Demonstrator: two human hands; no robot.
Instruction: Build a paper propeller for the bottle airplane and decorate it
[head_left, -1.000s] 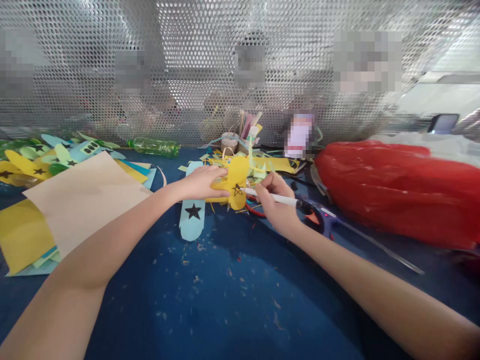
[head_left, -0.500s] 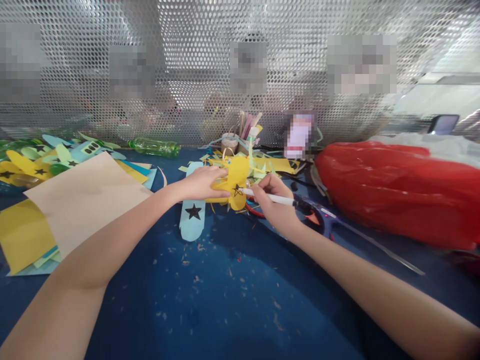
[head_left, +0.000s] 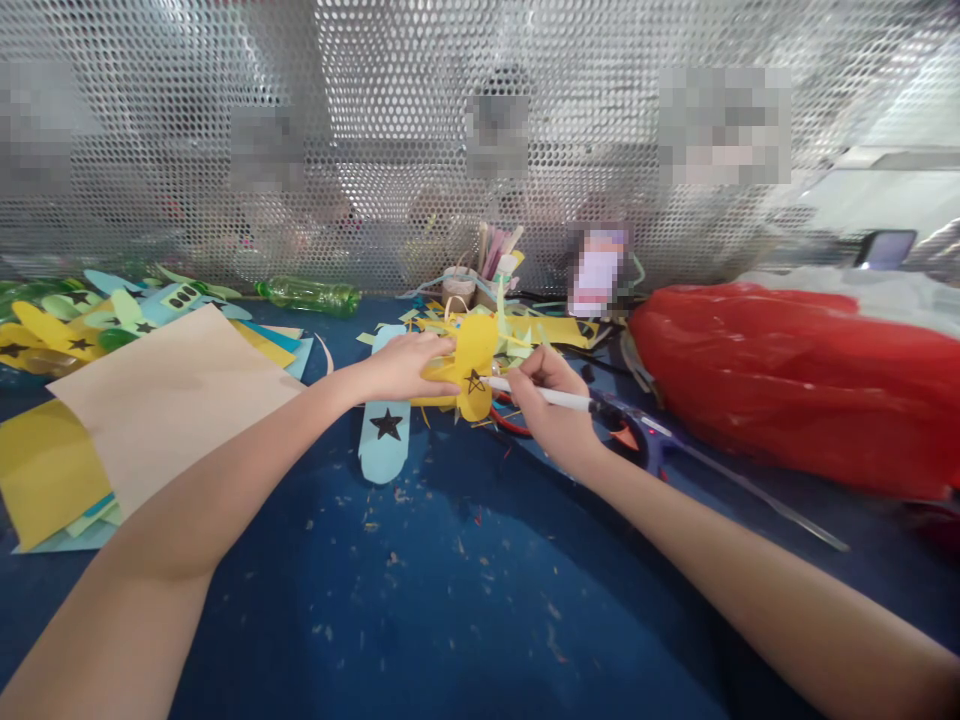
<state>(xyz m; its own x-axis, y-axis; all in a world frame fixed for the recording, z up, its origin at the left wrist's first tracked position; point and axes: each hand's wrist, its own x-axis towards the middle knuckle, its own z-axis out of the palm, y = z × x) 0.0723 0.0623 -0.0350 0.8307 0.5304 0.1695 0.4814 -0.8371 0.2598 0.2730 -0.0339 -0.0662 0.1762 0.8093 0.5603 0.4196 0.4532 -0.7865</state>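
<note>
My left hand [head_left: 411, 366] is closed around the middle of a craft airplane, its thumb and fingers reaching the yellow paper wing [head_left: 475, 345]. A light blue paper wing [head_left: 382, 458] with a filled black star sticks out under the wrist. On the yellow wing's near end is a star outline in black. My right hand [head_left: 553, 400] grips a white marker [head_left: 564, 398] like a pen, and its tip is at or very near that outline. The hand covers most of the airplane's body.
Paper sheets [head_left: 176, 390] are stacked at left, with finished-looking paper planes [head_left: 79, 330] behind. A green bottle [head_left: 307, 295] lies near the perforated metal panel [head_left: 405, 90]. At right are a blue glue gun [head_left: 637, 430] with a glue stick and a red plastic bag [head_left: 795, 390]. Paper scraps [head_left: 551, 330] lie behind my hands.
My right hand and the marker have shifted very slightly to the right. The left hand and the airplane stay in place.
</note>
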